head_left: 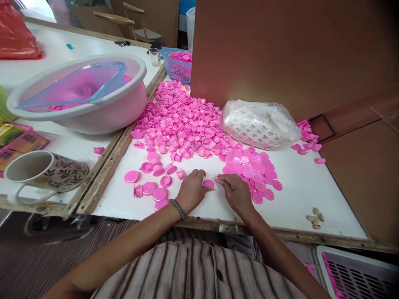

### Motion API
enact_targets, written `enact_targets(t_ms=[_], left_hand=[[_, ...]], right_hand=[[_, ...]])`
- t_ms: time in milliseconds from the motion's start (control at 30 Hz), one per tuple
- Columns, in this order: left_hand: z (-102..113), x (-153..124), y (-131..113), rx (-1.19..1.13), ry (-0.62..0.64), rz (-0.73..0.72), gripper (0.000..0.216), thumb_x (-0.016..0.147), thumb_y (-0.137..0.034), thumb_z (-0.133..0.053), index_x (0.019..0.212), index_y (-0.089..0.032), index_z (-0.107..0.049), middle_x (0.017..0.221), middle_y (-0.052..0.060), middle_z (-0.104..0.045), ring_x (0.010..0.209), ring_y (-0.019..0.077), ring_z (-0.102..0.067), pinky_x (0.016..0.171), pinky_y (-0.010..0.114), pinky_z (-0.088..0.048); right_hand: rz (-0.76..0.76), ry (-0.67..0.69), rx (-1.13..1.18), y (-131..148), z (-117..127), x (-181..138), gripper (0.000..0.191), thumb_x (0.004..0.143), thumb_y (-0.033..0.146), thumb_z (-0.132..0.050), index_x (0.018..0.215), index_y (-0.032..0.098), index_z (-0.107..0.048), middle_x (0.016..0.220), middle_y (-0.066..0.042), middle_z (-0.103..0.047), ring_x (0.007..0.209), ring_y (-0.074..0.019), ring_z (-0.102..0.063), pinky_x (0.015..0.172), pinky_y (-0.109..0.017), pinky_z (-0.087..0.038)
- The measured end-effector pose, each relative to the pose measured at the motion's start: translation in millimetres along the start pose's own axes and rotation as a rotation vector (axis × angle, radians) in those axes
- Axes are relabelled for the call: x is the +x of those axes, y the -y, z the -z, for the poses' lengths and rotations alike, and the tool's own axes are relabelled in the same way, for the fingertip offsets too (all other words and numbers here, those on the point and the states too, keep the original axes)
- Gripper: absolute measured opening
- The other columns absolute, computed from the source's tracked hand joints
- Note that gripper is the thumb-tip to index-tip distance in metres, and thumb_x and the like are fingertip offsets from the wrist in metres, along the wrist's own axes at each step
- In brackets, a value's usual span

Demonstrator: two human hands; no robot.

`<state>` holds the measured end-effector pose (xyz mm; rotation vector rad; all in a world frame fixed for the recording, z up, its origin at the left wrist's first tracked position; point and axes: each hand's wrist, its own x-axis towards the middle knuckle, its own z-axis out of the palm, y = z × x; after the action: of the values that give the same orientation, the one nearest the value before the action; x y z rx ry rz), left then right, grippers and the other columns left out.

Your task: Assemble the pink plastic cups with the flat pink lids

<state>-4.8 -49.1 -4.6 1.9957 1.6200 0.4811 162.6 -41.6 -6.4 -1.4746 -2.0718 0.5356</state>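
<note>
My left hand (192, 189), with a beaded bracelet on its wrist, is closed with a small pink toy saucer (208, 184) at its thumb and fingers. To its right, my right hand (236, 192) pinches a small pink piece (217, 177), mostly covered by the fingers; it may be a toy cup. A spread of flat pink saucers (255, 168) lies just beyond the right hand. Left of my left hand are several cups and saucers, among them a cup on a saucer (166, 180). Behind both hands is a large heap of pink toy cups (183, 120).
A clear plastic bag (260, 126) lies behind the saucers, against a tall cardboard panel (280, 50). At left stand a large white basin (124, 104) and a flowered mug (62, 172). A blue basket (176, 70) is at the back. Nutshells (315, 218) lie near the front right edge.
</note>
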Motion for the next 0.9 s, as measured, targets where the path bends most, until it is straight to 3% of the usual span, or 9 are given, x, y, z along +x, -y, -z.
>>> enact_targets(t_ms=[167, 300, 367, 467, 633, 900], left_hand=[[0, 10, -9, 0.079, 0.07, 0.076, 0.022, 0.075, -0.029, -0.061, 0.088, -0.016, -0.049, 0.09, 0.006, -0.053, 0.08, 0.0187, -0.055, 0.067, 0.029, -0.043], [1, 10, -9, 0.059, 0.017, -0.029, 0.008, 0.079, -0.014, -0.05, 0.085, -0.018, -0.048, 0.085, 0.004, -0.054, 0.078, 0.0172, -0.054, 0.066, 0.028, -0.043], [2, 6, -6, 0.087, -0.016, -0.102, 0.011, 0.079, -0.009, -0.045, 0.085, -0.019, -0.048, 0.087, 0.004, -0.053, 0.082, 0.0176, -0.053, 0.068, 0.029, -0.043], [2, 1, -1, 0.049, -0.021, -0.133, 0.012, 0.079, -0.015, -0.051, 0.09, -0.019, -0.047, 0.093, 0.004, -0.053, 0.084, 0.0173, -0.053, 0.068, 0.028, -0.044], [-5, -3, 6, -0.073, -0.064, -0.097, 0.034, 0.073, -0.02, -0.061, 0.101, -0.021, -0.042, 0.098, 0.002, -0.053, 0.078, 0.0153, -0.055, 0.065, 0.028, -0.044], [-11, 10, 8, -0.213, -0.077, -0.028, 0.037, 0.075, -0.016, -0.058, 0.106, -0.023, -0.039, 0.096, 0.0, -0.059, 0.071, 0.0127, -0.058, 0.063, 0.025, -0.043]], right_hand=[[-0.021, 0.04, -0.04, -1, -3, -6, 0.02, 0.087, 0.025, -0.046, 0.08, 0.021, -0.064, 0.085, -0.004, -0.067, 0.082, -0.0192, -0.055, 0.072, -0.03, -0.043], [-0.04, -0.006, -0.056, -3, 0, -7, 0.019, 0.086, 0.027, -0.048, 0.08, 0.021, -0.064, 0.086, -0.003, -0.067, 0.083, -0.0198, -0.055, 0.073, -0.031, -0.043], [-0.041, -0.018, -0.053, -4, 2, -8, 0.018, 0.086, 0.027, -0.049, 0.08, 0.021, -0.064, 0.086, -0.004, -0.067, 0.083, -0.0197, -0.055, 0.074, -0.031, -0.043], [-0.034, -0.022, -0.024, -4, 7, -8, 0.017, 0.086, 0.025, -0.049, 0.079, 0.021, -0.064, 0.085, -0.003, -0.067, 0.083, -0.0192, -0.055, 0.074, -0.03, -0.043], [0.061, 0.044, -0.046, 5, 12, -1, 0.019, 0.087, 0.023, -0.046, 0.08, 0.021, -0.063, 0.085, -0.003, -0.066, 0.082, -0.0184, -0.054, 0.07, -0.028, -0.041], [0.228, 0.204, -0.28, 12, 4, 23, 0.026, 0.084, 0.008, -0.043, 0.068, 0.018, -0.061, 0.064, -0.002, -0.06, 0.069, -0.0156, -0.047, 0.055, -0.024, -0.029]])
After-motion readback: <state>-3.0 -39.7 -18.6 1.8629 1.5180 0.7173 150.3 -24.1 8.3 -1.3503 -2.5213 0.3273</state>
